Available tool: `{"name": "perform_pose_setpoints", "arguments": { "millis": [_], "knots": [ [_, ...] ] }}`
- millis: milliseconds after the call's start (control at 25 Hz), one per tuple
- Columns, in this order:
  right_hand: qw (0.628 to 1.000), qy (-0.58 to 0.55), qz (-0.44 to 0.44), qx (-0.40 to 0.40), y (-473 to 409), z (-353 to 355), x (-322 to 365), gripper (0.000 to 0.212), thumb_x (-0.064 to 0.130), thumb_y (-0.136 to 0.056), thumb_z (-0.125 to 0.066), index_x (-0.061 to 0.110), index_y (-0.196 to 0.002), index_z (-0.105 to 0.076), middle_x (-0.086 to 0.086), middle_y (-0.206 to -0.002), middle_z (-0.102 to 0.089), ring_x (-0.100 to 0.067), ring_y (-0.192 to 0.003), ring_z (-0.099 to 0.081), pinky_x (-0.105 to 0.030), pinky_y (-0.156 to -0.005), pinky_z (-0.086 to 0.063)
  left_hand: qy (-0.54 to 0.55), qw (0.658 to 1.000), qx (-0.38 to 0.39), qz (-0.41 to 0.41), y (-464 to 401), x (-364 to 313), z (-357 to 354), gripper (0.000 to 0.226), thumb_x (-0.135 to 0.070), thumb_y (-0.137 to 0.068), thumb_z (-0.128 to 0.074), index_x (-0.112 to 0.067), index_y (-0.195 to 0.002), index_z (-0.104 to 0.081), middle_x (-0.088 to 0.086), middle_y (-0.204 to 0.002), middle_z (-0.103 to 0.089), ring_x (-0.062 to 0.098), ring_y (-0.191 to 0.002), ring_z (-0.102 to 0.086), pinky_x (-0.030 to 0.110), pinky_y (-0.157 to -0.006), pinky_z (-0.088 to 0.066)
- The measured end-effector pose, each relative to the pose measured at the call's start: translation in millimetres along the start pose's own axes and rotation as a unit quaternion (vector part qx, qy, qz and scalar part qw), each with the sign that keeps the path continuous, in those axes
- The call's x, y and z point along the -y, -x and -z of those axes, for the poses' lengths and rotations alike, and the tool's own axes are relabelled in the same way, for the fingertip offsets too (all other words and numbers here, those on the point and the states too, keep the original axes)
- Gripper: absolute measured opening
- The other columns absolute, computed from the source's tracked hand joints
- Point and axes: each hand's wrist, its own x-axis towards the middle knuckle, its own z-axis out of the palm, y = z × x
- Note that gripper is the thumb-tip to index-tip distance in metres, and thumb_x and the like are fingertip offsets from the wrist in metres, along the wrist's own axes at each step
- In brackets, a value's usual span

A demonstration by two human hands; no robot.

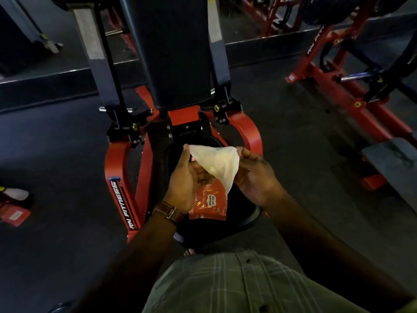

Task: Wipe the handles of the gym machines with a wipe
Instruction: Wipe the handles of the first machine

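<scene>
A white wipe (217,164) is stretched open between my two hands, in front of me above the seat of a red and black gym machine (126,168). My left hand (186,181) pinches the wipe's left corner and also holds an orange wipe packet (208,201) against its palm. My right hand (256,175) pinches the wipe's right corner. No machine handle is plainly in view.
The machine's dark back pad (178,53) rises straight ahead. Another red machine frame (334,86) with a chrome bar stands at the right, with a grey step (392,159) beside it. A red foot plate (13,214) lies at the left on the dark floor.
</scene>
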Motion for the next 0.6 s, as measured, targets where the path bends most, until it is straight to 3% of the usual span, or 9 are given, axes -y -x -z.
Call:
{"name": "perform_pose_setpoints", "arguments": {
  "millis": [80,160,280,400,520,600],
  "knots": [
    [1.0,-0.008,-0.008,0.029,1,-3,0,0.012,0.008,-0.094,-0.056,0.011,-0.088,-0.066,-0.008,-0.09,-0.068,-0.023,-0.083,-0.065,-0.037,-0.077,-0.052,0.002,0.999,0.022,-0.029,13,-8,-4,0.068,-0.059,-0.086,-0.055,-0.004,-0.123,-0.067,0.021,-0.115,-0.07,0.031,-0.101,-0.068,0.042,-0.085,-0.055],
    [0.998,-0.027,-0.028,0.047,0,-7,2,0.008,0.012,-0.089,-0.063,0.015,-0.082,-0.067,-0.003,-0.081,-0.064,-0.018,-0.076,-0.061,-0.038,-0.082,-0.046,0.025,0.994,0.0,-0.103,19,-10,-1,0.047,-0.031,-0.09,-0.064,0.003,-0.122,-0.064,0.019,-0.111,-0.07,0.028,-0.096,-0.07,0.035,-0.075,-0.057],
    [0.997,-0.021,-0.034,0.068,0,-18,3,0.006,0.012,-0.084,-0.069,0.012,-0.08,-0.065,-0.003,-0.075,-0.064,-0.016,-0.07,-0.062,-0.035,-0.075,-0.049,0.01,0.983,-0.007,-0.181,22,-12,13,0.046,-0.003,-0.087,-0.069,0.001,-0.131,-0.056,0.021,-0.118,-0.068,0.032,-0.107,-0.068,0.043,-0.085,-0.057],
    [0.995,-0.013,-0.048,0.085,-2,-35,-3,0.014,-0.002,-0.08,-0.065,0.008,-0.078,-0.055,-0.003,-0.075,-0.069,-0.016,-0.068,-0.068,-0.027,-0.059,-0.055,-0.07,0.974,0.003,-0.213,40,-19,25,0.06,0.007,-0.087,-0.067,-0.01,-0.142,-0.05,0.02,-0.125,-0.067,0.033,-0.117,-0.065,0.048,-0.096,-0.055],
    [0.988,-0.052,-0.091,0.111,-9,-48,-17,0.025,-0.011,-0.072,-0.066,0.011,-0.079,-0.055,-0.008,-0.094,-0.067,-0.027,-0.095,-0.069,-0.036,-0.074,-0.059,-0.142,0.962,-0.064,-0.225,61,-27,44,0.067,0.006,-0.085,-0.071,-0.014,-0.145,-0.048,0.015,-0.116,-0.072,0.026,-0.114,-0.067,0.047,-0.096,-0.055],
    [0.982,-0.061,-0.125,0.126,-11,-61,-25,0.027,-0.011,-0.071,-0.063,0.012,-0.083,-0.058,-0.007,-0.091,-0.068,-0.025,-0.094,-0.069,-0.035,-0.074,-0.059,-0.2,0.943,-0.129,-0.234,77,-27,61,0.069,0.002,-0.083,-0.076,-0.016,-0.144,-0.049,0.011,-0.104,-0.076,0.021,-0.107,-0.07,0.049,-0.095,-0.056]
  ]
}}
